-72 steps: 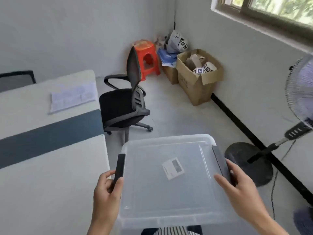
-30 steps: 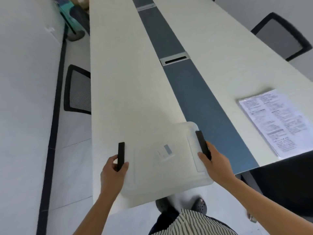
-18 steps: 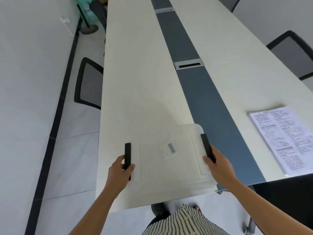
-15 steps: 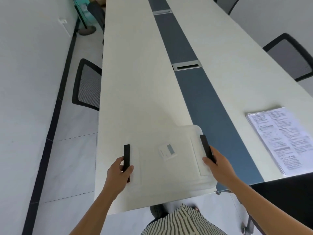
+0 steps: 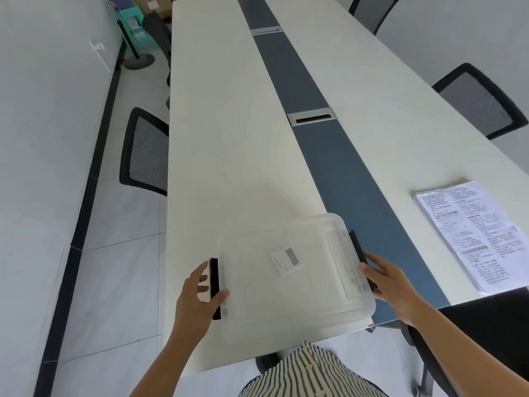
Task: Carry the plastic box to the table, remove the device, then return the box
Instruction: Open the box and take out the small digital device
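Box rests lidded at the worktop's near end, contents unclear. Left hand curls its fingers round the left latch; right hand grips the right latch. Best to work both sides evenly, keeping it level.

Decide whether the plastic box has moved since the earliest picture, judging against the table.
Yes. The plastic box was held over the floor beside the table; now it lies over the table's near end.
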The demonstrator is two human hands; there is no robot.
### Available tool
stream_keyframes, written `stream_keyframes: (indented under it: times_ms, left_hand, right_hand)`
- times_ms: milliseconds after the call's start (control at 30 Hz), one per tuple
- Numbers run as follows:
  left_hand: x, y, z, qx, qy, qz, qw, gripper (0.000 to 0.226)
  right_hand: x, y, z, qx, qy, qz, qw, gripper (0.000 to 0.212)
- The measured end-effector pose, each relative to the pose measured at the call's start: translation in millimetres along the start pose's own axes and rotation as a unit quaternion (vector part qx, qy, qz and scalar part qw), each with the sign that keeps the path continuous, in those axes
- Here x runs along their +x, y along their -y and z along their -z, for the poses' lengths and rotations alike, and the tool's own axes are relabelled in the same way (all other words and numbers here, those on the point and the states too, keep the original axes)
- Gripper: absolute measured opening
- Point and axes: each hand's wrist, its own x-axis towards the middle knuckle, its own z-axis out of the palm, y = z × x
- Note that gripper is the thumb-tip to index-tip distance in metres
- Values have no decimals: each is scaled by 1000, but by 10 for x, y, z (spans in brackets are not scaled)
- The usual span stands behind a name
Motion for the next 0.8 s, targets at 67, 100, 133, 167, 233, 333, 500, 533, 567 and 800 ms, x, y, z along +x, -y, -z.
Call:
stream_keyframes:
  times_ms: [67,100,133,167,233,333,500,533,567,800]
  left_hand:
    - [-6,38,-13,52,-10,-27,998,60]
    - [-6,59,-20,72,-12,-34,997,53]
    - [-4,70,-29,91,-12,-35,995,46]
    - [0,79,-43,103,-10,-31,994,42]
    - [-13,72,-71,103,-7,-16,995,34]
    - [-71,11,-89,91,-23,-11,995,27]
    - [-88,-250,42,-36,-62,-16,997,9]
    - [-67,-324,86,-66,-68,-19,995,10]
    - [-37,-392,130,-92,-73,-21,993,7]
    - [383,-427,-25,-161,-55,20,985,32]
  right_hand:
    - [-3,-49,-20,-34,-38,5,999,48]
    - [-15,-61,-36,-74,-60,18,995,54]
    - [-33,-61,-47,-131,-82,34,987,58]
    - [-58,-53,-56,-191,-101,47,975,60]
    - [-135,-2,-117,-271,-120,60,953,53]
    - [-262,36,-267,-323,-121,70,936,47]
    - [-424,154,-320,-245,-134,90,956,42]
    - [-460,257,-318,-192,-126,92,969,32]
    - [-483,375,-317,-124,-112,85,982,24]
    - [82,1049,-318,75,-81,52,993,23]
